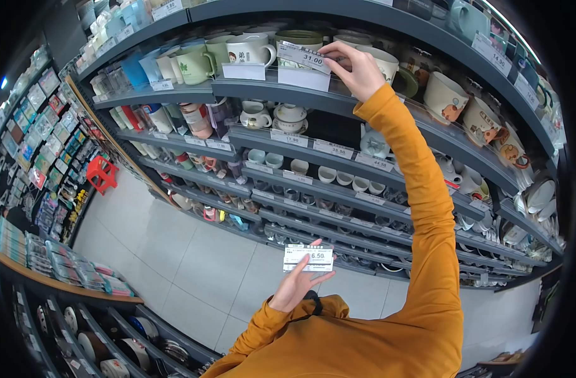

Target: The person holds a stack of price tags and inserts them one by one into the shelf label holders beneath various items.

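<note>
My right hand (357, 68) reaches up to the mug shelf. Its thumb and fingers pinch the right end of a price tag (302, 57) that reads 31.00. Below that tag a blank white card (304, 79) stands at the shelf edge, and another blank card (244, 71) is to its left. Behind them are a white mug with dark characters (249, 50) and a green mug (299, 39). Low in front of my body, my left hand (294, 283) holds a small stack of price tags (308, 258); the top one shows 6.50. My thumb lies over the stack.
Shelves of mugs, cups and teapots (375, 142) curve around in front, with price tags along their edges. At the left stands a red stool (101, 174) on the tiled floor (193, 264). Another rack (130, 334) of bowls and dishes is at the lower left.
</note>
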Demonstrator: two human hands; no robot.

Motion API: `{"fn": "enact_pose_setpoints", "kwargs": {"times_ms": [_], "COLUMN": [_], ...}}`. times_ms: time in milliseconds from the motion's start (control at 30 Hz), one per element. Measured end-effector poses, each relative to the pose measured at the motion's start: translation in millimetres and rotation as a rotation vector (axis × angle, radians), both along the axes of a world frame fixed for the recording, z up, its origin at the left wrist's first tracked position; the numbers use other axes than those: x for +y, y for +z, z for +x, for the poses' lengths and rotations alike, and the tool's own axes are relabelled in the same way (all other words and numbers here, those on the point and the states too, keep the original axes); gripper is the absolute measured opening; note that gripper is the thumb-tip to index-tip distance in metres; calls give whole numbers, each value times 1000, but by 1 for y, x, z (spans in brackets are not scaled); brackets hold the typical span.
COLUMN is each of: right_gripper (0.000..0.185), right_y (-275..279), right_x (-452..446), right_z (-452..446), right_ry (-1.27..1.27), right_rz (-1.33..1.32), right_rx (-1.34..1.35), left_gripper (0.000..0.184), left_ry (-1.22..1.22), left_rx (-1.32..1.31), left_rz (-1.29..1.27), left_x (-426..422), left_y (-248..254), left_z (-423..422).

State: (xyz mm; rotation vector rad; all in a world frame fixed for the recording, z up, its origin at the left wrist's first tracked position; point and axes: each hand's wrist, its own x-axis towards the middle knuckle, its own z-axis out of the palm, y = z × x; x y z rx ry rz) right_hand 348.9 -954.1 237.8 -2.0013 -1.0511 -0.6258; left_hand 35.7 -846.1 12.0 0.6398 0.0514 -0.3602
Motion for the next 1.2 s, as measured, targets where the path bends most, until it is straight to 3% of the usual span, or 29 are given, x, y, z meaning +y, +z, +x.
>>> {"fn": "enact_pose_setpoints", "kwargs": {"times_ms": [600, 800, 1200], "right_gripper": [21, 20, 20], "right_y": [6, 10, 11], "right_x": [3, 11, 28], "right_z": [13, 11, 17], "right_ry": [90, -5, -46], "right_rz": [-34, -129, -41], "right_rx": [-34, -148, -227], "left_gripper": [50, 51, 50], "left_ry": [18, 18, 37], "left_rx": [-3, -16, -23], "left_rz": [11, 21, 24], "left_x": [0, 0, 6], "left_y": [3, 3, 2], "left_z": [0, 2, 1]}}
